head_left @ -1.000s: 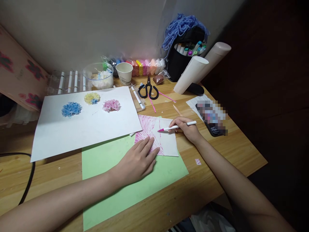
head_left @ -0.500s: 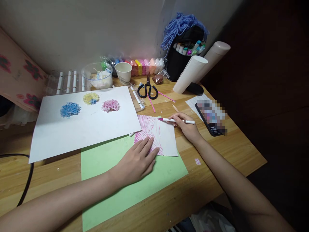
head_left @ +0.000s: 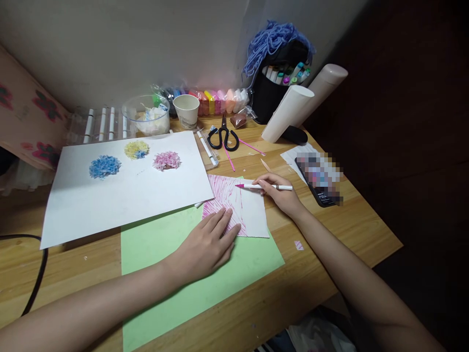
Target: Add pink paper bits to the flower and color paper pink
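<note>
My right hand [head_left: 280, 194] pinches a white marker [head_left: 269, 187] with a magenta tip. The tip is at the upper middle of a small white paper [head_left: 255, 208], whose left part carries pink strokes. Flat on the lower left of that paper lies my left hand [head_left: 210, 239], fingers stretched out. Beneath both is a green sheet [head_left: 157, 288]. A large white sheet [head_left: 88, 205] overlaps the green one and the small paper's left edge; blue, yellow and pink crumpled-paper tufts [head_left: 166, 161] sit on it.
Black-handled scissors [head_left: 223, 137], a paper cup [head_left: 186, 111] and a clear bowl [head_left: 152, 122] stand toward the wall. A black pen holder [head_left: 269, 98] and a white paper roll [head_left: 287, 113] are at the back right. A phone [head_left: 318, 181] lies right of my right hand.
The marker's tip has shifted slightly left and down on the small paper, along with my right hand. My left hand stays in place on the paper.
</note>
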Demonstrator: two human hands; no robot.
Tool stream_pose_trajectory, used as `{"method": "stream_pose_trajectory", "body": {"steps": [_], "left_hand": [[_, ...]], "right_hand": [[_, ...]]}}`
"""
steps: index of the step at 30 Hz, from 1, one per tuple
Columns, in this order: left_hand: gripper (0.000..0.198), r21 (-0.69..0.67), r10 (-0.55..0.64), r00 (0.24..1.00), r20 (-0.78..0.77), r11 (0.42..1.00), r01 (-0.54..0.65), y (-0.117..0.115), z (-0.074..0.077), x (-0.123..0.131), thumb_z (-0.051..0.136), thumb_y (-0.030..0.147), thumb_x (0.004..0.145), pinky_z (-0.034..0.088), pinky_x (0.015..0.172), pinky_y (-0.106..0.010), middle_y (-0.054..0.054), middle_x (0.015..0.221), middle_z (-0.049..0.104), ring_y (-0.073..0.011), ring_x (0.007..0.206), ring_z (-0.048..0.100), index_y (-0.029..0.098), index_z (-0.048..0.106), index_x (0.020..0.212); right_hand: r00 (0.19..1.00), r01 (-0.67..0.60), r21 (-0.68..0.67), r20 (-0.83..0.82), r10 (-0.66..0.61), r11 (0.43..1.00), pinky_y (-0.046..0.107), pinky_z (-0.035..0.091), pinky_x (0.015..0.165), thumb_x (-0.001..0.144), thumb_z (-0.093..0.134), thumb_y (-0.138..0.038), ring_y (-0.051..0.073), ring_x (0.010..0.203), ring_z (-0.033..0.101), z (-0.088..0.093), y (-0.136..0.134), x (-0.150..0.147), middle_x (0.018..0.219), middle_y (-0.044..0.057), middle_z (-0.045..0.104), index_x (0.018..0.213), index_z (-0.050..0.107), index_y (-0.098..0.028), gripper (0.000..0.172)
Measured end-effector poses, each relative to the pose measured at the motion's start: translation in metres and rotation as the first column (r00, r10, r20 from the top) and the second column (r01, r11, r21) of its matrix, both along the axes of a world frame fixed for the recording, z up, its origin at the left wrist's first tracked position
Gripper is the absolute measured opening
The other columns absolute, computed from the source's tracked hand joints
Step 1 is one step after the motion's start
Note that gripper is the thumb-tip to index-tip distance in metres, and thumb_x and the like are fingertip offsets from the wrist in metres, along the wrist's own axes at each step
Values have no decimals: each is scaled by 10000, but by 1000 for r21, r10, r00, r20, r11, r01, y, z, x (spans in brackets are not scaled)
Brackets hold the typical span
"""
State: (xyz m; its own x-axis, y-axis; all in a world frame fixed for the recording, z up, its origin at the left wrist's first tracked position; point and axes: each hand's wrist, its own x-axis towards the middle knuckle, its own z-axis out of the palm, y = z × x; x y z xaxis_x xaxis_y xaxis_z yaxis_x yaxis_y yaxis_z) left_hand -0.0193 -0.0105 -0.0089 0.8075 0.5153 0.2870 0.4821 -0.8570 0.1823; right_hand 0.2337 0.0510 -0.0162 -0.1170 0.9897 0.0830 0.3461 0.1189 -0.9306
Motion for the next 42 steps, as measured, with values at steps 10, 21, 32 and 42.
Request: {"method": "stream_pose_trajectory", "body": {"steps": [10, 21, 32, 42], "left_hand": [[353, 28, 0, 1000, 7, 1000, -1, 1, 0, 0, 427, 239, 920, 494, 947, -457, -227, 1306, 531, -329, 1218, 513, 84, 553, 1211], [365, 8, -5, 1000, 5, 1000, 5, 0, -2, -1, 432, 236, 917, 479, 960, -477, -232, 1324, 513, -338, 1238, 490, 83, 540, 1231], [365, 4, -8, 1000, 24, 1000, 7, 0, -2, 0, 437, 227, 915, 476, 963, -474, -227, 1326, 513, -331, 1240, 489, 85, 539, 1235], [370, 17, -5, 1000, 7, 1000, 5, 0, -2, 0, 448, 240, 911, 482, 959, -470, -239, 1308, 523, -348, 1218, 506, 80, 556, 1227]], "right_hand": [[998, -50, -15, -42, 50, 999, 251, 430, 627, 870, 558, -369, 139, 671, 564, 0, -1, 3, 773, 12, 656, 798, 669, -201, 214], [996, 84, 18, -22, -84, 996, 244, 415, 601, 852, 581, -369, 126, 625, 525, 1, 2, 1, 708, 1, 609, 812, 677, -192, 205], [994, 103, 10, -34, -103, 995, 280, 462, 657, 822, 606, -441, 148, 662, 576, 3, 3, -1, 750, 15, 648, 815, 665, -202, 246], [995, 97, 17, -35, -96, 995, 285, 466, 655, 804, 620, -455, 149, 654, 576, 4, 3, -3, 735, 14, 647, 798, 663, -197, 262]]}}
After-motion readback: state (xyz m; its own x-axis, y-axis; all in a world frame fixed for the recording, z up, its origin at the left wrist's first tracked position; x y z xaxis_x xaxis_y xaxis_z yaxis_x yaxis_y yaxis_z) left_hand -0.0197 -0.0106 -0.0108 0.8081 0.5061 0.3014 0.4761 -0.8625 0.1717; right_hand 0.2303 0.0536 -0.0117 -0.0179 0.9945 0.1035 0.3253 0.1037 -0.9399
